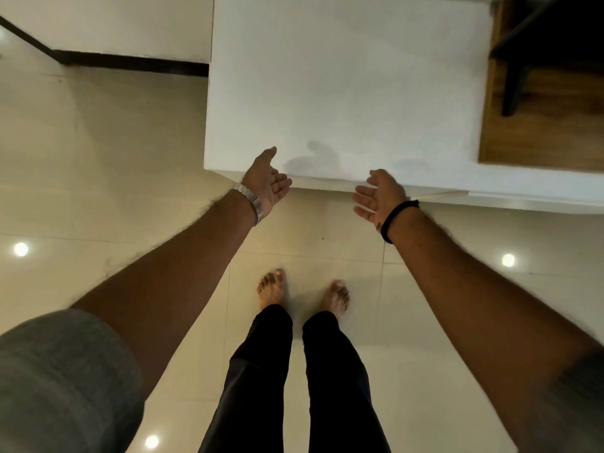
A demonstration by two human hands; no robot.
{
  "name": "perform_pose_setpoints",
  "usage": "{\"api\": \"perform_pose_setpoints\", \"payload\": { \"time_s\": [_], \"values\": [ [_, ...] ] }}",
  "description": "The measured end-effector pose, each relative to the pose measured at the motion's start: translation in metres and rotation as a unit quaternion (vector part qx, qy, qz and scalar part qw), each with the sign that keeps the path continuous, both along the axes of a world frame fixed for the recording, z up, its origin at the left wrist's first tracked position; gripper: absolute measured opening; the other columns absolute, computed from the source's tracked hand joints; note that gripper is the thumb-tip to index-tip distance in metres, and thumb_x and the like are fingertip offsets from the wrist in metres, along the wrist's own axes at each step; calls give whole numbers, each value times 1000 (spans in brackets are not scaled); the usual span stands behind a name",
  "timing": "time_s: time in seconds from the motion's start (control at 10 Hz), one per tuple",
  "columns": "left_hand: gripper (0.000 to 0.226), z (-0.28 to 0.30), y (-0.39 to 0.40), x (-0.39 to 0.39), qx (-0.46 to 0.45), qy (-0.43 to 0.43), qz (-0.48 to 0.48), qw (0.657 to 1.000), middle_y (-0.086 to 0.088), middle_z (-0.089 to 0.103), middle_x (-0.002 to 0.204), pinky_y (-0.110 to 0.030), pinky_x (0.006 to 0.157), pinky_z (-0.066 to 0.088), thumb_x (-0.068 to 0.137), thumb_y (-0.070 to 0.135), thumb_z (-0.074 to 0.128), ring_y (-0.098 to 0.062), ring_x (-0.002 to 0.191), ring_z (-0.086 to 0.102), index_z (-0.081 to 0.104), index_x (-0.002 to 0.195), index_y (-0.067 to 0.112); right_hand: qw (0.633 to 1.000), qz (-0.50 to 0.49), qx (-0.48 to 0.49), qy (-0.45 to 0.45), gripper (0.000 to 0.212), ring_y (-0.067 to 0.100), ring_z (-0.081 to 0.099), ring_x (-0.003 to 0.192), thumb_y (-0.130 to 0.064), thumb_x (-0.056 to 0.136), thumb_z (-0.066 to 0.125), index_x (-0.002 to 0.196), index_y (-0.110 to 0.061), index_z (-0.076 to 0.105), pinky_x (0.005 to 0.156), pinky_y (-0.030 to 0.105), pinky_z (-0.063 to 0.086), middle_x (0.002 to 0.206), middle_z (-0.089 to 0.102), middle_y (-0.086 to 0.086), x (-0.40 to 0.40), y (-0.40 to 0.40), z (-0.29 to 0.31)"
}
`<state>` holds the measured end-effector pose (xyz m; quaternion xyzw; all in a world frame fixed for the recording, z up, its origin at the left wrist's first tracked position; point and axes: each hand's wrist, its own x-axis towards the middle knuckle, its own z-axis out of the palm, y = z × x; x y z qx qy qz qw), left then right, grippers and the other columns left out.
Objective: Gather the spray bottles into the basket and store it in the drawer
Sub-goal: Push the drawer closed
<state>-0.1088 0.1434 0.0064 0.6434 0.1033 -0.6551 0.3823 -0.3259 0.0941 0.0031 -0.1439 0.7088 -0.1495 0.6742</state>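
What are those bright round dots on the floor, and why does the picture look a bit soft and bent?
Head view: the dots are ceiling lights mirrored in the glossy floor tiles; faint hand shadows fall on the white cabinet top; the left hand and right hand look slightly blurred; the wide lens stretches the arms near the edges.

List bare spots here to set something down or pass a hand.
The white cabinet top is bare throughout, bordered by the wall at left and the wooden shelf at right. Floor tiles left of the cabinet are open too. The only crowding is at its near edge, where the left hand and right hand hover open.
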Motion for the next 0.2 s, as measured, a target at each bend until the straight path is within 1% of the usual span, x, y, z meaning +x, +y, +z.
{"api": "perform_pose_setpoints", "payload": {
  "time_s": [0.1,0.2],
  "values": [
    [66,59,-1,3,-20,-141,-254,957,-21,51,146,-44,111,43,101,48,49,-34,130,55,43,145,-1,954,264,-96,105,33,23,55,119,-37,100,54,127,-16,55,98,36,44,122,58,7,4,0,62],
    [79,102,4,5,-40,-322,-415,850,-23,23,165,-43,125,19,102,49,46,-36,154,21,22,155,-3,846,441,-210,213,62,25,37,144,-46,102,48,153,-14,34,117,41,32,157,39,10,-2,6,105]
  ]
}}
